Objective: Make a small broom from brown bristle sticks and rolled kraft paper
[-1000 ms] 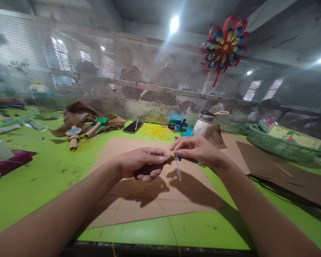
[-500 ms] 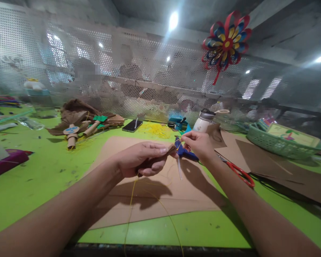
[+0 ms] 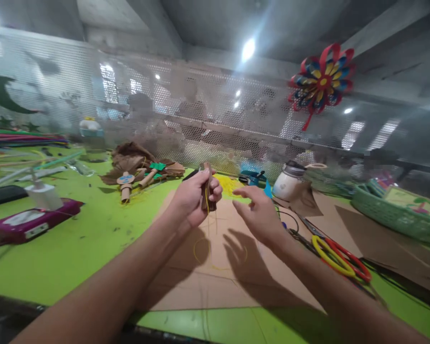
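Note:
My left hand (image 3: 197, 196) is closed round a folded strip of brown paper (image 3: 208, 193), which stands nearly upright in the fist. Yellow string (image 3: 207, 203) runs along the paper, and its loose ends hang below in loops. To the right, my right hand (image 3: 256, 212) is apart from the paper, thumb and forefinger spread, with nothing visible between them. Beneath both hands lies a brown cardboard sheet (image 3: 186, 291) on the green table (image 3: 103, 267).
Yellow-handled and red-handled scissors (image 3: 335, 255) lie at right, near a green basket (image 3: 387, 210). A white bottle (image 3: 289, 181), yellow shreds (image 3: 227, 184) and brown paper pieces (image 3: 129, 186) stand or lie behind. A purple power strip (image 3: 36, 220) is at left.
My right hand has let go of the string and opened. My left hand has turned the brown paper from lying sideways to nearly upright. The view has swung left, and yellow-handled scissors now show.

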